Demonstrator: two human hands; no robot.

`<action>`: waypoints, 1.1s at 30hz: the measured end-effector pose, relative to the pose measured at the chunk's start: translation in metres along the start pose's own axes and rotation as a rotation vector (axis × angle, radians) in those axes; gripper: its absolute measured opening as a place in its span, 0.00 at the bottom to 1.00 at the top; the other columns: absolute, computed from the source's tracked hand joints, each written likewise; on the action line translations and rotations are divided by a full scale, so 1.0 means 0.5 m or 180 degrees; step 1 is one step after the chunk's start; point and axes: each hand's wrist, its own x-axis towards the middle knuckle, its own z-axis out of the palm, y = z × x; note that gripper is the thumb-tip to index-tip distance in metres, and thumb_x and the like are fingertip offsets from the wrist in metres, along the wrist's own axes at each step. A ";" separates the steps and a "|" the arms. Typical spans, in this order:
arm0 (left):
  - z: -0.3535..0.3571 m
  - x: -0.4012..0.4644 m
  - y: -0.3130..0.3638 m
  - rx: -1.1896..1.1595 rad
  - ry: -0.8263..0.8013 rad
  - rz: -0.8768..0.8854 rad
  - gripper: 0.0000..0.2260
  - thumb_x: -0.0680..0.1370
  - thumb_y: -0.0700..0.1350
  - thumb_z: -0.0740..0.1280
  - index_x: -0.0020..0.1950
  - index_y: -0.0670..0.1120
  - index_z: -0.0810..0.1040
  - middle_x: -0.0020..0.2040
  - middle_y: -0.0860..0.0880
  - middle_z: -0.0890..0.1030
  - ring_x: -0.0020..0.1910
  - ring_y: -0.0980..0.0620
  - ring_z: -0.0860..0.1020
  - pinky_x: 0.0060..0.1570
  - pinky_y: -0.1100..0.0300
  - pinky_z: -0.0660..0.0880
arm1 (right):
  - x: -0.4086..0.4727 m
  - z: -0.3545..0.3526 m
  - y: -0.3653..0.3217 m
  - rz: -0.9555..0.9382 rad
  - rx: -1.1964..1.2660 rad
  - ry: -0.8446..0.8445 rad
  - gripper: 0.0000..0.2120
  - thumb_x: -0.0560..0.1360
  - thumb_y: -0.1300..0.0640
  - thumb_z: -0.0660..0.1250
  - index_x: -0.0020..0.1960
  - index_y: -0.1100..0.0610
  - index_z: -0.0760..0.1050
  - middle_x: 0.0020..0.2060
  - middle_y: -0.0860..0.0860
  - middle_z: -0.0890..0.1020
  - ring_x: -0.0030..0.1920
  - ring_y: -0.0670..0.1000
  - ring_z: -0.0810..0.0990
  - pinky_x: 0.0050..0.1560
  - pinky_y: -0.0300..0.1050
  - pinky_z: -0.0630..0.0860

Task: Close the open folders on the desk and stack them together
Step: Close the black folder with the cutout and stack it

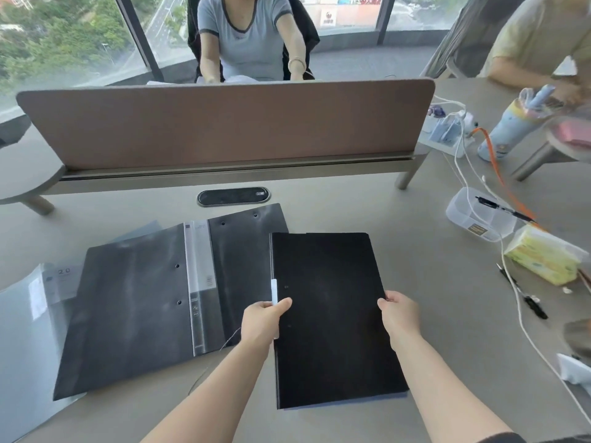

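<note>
Your landmark is the brown divider panel [224, 123] that runs across the far side of the desk [431, 282]; everything below is placed from it.

Largest first: the open black folder [134, 308] lies flat on the desk on your side of the panel, below its left half, both covers spread and the pale spine strip facing up. Below the panel's far left end, and partly under that folder's left cover, lies a translucent folder [22, 330]; it may be open too, but glare and the frame edge hide too much to say. Below the panel's right half sits the closed black folder [332, 318], its far corner overlapping the open one's right cover, with a bluish edge peeping out at its near corner, perhaps another folder beneath.

Your left hand [263, 321] pinches the closed folder's spine edge, thumb on top. Your right hand [401, 314] grips its opposite long edge, thumb on the cover and fingers tucked under.

Count: three folders for certain, two black and one translucent, and two hands on one of them.

Progress, as I judge it: one folder is shut and squared in your hands. The big black one is not yet closed, the translucent one needs checking, and the final stack is not yet built
</note>
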 end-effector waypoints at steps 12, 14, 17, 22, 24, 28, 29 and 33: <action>0.160 0.010 0.004 0.0349 -0.0168 -0.0010 0.15 0.72 0.52 0.74 0.45 0.40 0.79 0.27 0.52 0.71 0.28 0.53 0.70 0.39 0.59 0.71 | 0.126 -0.099 0.049 0.0125 -0.0212 0.0106 0.11 0.73 0.67 0.60 0.45 0.59 0.81 0.46 0.59 0.85 0.46 0.63 0.82 0.55 0.59 0.78; 0.169 0.014 0.004 0.0414 -0.0165 -0.0015 0.18 0.72 0.53 0.75 0.45 0.39 0.78 0.31 0.51 0.72 0.30 0.52 0.71 0.38 0.59 0.70 | 0.140 -0.101 0.049 0.0065 -0.0353 0.0128 0.11 0.72 0.67 0.60 0.41 0.56 0.80 0.47 0.57 0.86 0.51 0.64 0.82 0.54 0.57 0.79; 0.177 0.018 -0.001 0.0600 -0.0151 -0.0023 0.19 0.71 0.55 0.74 0.43 0.40 0.78 0.36 0.49 0.76 0.34 0.49 0.73 0.40 0.57 0.71 | 0.163 -0.098 0.052 -0.0017 -0.0550 0.0089 0.11 0.70 0.66 0.59 0.45 0.61 0.80 0.47 0.60 0.85 0.47 0.65 0.82 0.45 0.54 0.79; 0.185 0.022 -0.003 0.0726 -0.0095 0.0061 0.17 0.71 0.55 0.74 0.46 0.42 0.81 0.39 0.47 0.82 0.37 0.49 0.77 0.42 0.56 0.74 | 0.180 -0.094 0.063 -0.0122 -0.0601 0.0131 0.11 0.70 0.66 0.58 0.46 0.63 0.78 0.41 0.62 0.82 0.35 0.57 0.71 0.38 0.45 0.65; 0.187 0.022 -0.001 0.0816 -0.0082 0.0100 0.16 0.72 0.55 0.74 0.47 0.43 0.81 0.40 0.48 0.82 0.38 0.50 0.78 0.43 0.56 0.74 | 0.177 -0.096 0.063 -0.0135 -0.0606 0.0139 0.11 0.71 0.66 0.58 0.45 0.62 0.79 0.35 0.58 0.79 0.35 0.55 0.70 0.37 0.45 0.66; 0.190 0.019 -0.002 0.0982 -0.0023 0.0184 0.16 0.72 0.55 0.73 0.49 0.43 0.81 0.44 0.47 0.84 0.43 0.48 0.81 0.49 0.53 0.78 | 0.173 -0.095 0.064 -0.0209 -0.0650 0.0158 0.10 0.70 0.67 0.58 0.44 0.63 0.77 0.31 0.53 0.74 0.34 0.54 0.67 0.35 0.45 0.64; 0.190 0.018 -0.004 0.1033 0.0002 0.0223 0.17 0.72 0.55 0.73 0.48 0.42 0.80 0.42 0.47 0.83 0.41 0.49 0.80 0.48 0.53 0.77 | 0.173 -0.094 0.064 -0.0227 -0.0629 0.0173 0.10 0.69 0.67 0.58 0.44 0.63 0.78 0.32 0.54 0.75 0.34 0.54 0.67 0.35 0.45 0.65; 0.196 0.007 -0.004 0.1152 0.0101 0.0372 0.17 0.74 0.54 0.72 0.56 0.44 0.79 0.43 0.52 0.79 0.42 0.52 0.76 0.46 0.58 0.72 | 0.174 -0.093 0.073 -0.0297 -0.0553 0.0262 0.11 0.69 0.69 0.59 0.44 0.65 0.79 0.39 0.64 0.81 0.35 0.55 0.69 0.35 0.46 0.66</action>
